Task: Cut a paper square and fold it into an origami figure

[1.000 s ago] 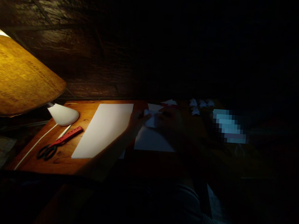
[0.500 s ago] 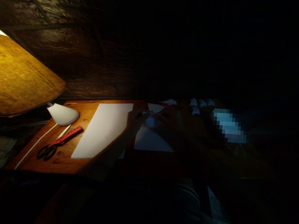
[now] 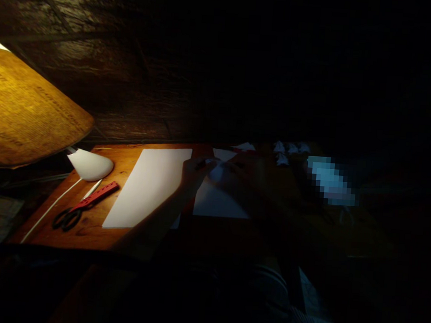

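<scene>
The scene is very dark, lit only from the left. My left hand (image 3: 193,174) and my right hand (image 3: 241,175) meet over a small folded piece of white paper (image 3: 216,172), fingers curled and pinching its two sides. The piece sits just above a white sheet (image 3: 220,203) lying on the wooden table (image 3: 127,162). My right hand is in deep shadow and its fingers are hard to make out.
A larger white sheet (image 3: 149,186) lies left of my hands. Further left are a red ruler (image 3: 98,195), black scissors (image 3: 67,217), a pencil (image 3: 92,189) and a white lamp base (image 3: 90,165) under a yellow shade (image 3: 27,111). Several small folded paper pieces (image 3: 288,152) lie at the back right.
The small paper piece has changed shape slightly between my fingers and my hands have shifted a little upward. Everything else on the table has stayed put.
</scene>
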The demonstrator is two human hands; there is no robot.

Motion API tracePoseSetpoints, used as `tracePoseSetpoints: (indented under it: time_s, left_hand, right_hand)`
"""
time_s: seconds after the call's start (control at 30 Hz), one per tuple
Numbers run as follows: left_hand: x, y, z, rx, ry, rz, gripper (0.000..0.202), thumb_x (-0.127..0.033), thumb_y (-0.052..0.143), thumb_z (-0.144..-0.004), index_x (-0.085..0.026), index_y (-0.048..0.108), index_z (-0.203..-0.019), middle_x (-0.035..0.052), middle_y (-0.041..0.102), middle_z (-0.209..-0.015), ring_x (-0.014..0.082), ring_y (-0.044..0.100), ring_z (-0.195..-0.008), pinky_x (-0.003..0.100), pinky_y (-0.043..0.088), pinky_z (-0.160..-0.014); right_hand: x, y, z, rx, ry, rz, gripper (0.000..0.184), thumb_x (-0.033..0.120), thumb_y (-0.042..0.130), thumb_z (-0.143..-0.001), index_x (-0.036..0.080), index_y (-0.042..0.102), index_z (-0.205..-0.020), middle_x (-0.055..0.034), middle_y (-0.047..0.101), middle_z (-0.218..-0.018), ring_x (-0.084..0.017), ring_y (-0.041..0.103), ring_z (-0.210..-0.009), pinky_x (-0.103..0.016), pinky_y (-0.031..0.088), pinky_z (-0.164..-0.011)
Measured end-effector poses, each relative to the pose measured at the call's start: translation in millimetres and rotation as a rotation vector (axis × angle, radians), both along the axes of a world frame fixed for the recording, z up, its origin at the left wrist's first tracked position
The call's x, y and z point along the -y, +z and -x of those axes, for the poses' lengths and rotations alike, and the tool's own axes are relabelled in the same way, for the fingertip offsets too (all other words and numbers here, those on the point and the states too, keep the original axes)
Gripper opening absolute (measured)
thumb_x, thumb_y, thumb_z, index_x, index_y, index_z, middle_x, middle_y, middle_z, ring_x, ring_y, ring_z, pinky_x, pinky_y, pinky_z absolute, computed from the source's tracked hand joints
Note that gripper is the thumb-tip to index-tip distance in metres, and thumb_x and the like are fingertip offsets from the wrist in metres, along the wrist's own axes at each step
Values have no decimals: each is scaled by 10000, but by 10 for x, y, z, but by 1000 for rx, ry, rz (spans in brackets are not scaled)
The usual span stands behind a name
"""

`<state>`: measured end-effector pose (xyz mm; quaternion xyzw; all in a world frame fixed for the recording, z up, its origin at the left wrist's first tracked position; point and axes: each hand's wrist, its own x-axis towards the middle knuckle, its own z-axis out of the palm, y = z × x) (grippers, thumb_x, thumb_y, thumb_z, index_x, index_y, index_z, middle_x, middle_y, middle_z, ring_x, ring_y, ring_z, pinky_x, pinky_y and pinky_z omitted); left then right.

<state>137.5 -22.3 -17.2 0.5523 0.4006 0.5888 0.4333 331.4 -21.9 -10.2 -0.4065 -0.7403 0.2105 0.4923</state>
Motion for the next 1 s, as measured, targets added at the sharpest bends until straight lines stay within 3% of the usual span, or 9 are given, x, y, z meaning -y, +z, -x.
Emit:
tracePoseSetpoints:
  time_s: [0.37,0.8,1.0]
  left_hand:
    - [-39,-25,28,33,-3,-2,215,-354,870,-680,-179,798,-783,27,729,-731,131,654,-655,235,509,-609]
    - [-26,44,39,74,-62,-44,126,-285,859,-664,-189,785,-698,47,736,-791,147,663,-702,256,528,-614]
    - [-38,20,34,89,-14,4,155,-298,859,-644,-179,763,-669,30,704,-708,137,628,-657,255,506,-609]
  right_hand:
    - [12,55,-32,-14,-14,27,149,292,739,-866,211,796,-755,-37,752,-745,-171,659,-685,-272,465,-633]
    - [3,78,-56,-74,19,-36,307,475,708,-892,218,802,-751,-34,733,-690,-165,656,-646,-271,465,-605]
    - [16,43,-5,-152,45,46,328,492,718,-868,216,784,-703,-42,743,-701,-160,656,-644,-266,486,-601]
